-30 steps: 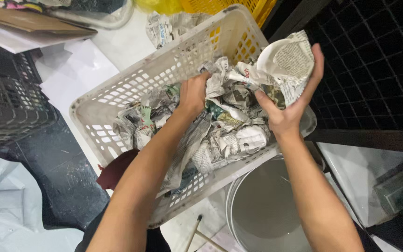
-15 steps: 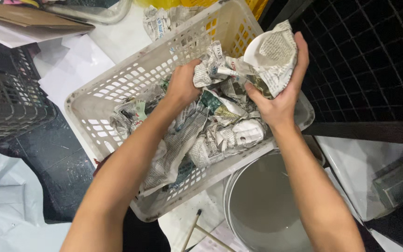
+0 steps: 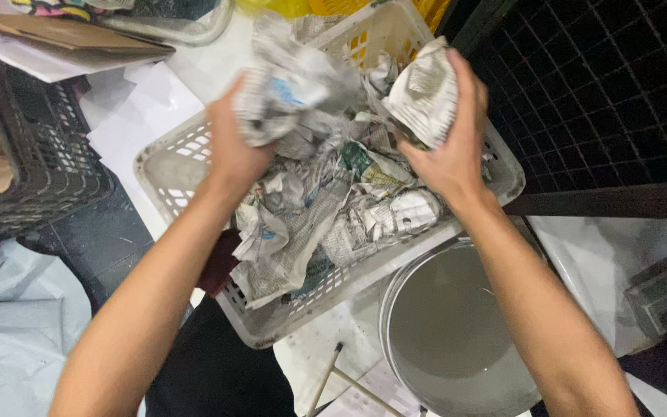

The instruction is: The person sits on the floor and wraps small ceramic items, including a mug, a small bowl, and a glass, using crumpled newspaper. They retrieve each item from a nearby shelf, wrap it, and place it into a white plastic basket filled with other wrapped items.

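Over a white slotted laundry basket packed with crumpled newspaper, a person lifts two bundles at once: the left hand, fingers clenched around a loose wad of newsprint at about 11 o'clock of the basket, and the right hand, fingers curled tight over a rounded paper-wrapped bundle at about 1 o'clock. Both bundles hang above the basket, clear of the heap. The left wad looks ragged and only partly gathered, so a sheet could slip free and drop back or over the rim; whatever the right bundle encloses is hidden, and a slackened grip might let it fall onto the heap. One long sheet already droops over the near wall at 7 o'clock and may slide out if the pile is disturbed. At 5 o'clock of the basket stands a round metal basin, its grey inside showing nothing in it. At 9 o'clock sits a dark plastic crate; its contents cannot be made out.
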